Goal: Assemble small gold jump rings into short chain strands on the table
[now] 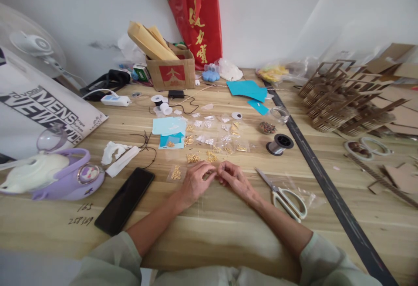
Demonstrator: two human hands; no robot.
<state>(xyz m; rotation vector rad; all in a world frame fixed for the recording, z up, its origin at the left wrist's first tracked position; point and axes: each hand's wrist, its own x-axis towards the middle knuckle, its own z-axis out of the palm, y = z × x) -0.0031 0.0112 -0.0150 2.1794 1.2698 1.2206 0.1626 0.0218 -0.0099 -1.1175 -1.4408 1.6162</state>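
My left hand (198,179) and my right hand (234,178) meet over the middle of the table, fingertips pinched together close to each other. Whatever lies between them is too small to make out; a faint thin line seems to hang below my left hand. Just beyond the fingers sit small bags of gold beads (193,158). Another bag of gold beads (176,173) lies left of my left hand. Scissors (283,195) with pale handles rest to the right of my right wrist, blades slightly apart. A spool of thin wire (280,144) stands behind them.
A black phone (124,201) and a purple teapot-shaped container (73,175) are at left. Blue cards (170,127) lie beyond the beads. A dish of dark beads (267,127) is at right, near stacked wooden baskets (339,99). A red bag (204,25) stands at the back.
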